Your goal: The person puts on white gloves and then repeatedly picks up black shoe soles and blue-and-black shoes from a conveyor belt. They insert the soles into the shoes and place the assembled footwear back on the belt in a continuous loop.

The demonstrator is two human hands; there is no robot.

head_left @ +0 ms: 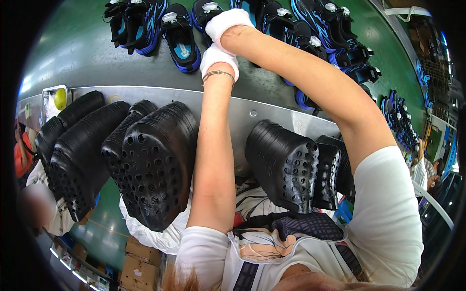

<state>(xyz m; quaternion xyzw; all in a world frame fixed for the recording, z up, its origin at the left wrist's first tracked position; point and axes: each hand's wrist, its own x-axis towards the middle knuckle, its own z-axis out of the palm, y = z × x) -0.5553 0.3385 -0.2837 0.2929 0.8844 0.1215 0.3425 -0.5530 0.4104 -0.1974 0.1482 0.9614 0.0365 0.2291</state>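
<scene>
Both my hands wear white gloves and meet above the green conveyor at the top of the view. My right hand [229, 23] reaches across from the right and overlaps a black and blue sneaker [204, 10] with a white piece at its laces. Just below it, my left hand [218, 59], with a metal bangle at the wrist, is close against the right glove. The fingers of both hands are hidden, so their grip does not show. Left of them stands another black and blue sneaker [181, 41], its opening facing me and a light blue insole inside.
More sneakers [141, 24] stand at the upper left, with others [320, 24] to the right. Along the near metal ledge [238, 109] lean stacks of nested black plastic shells with holes [158, 160], and more [286, 162] right of my left forearm. Cardboard boxes [138, 266] sit at lower left.
</scene>
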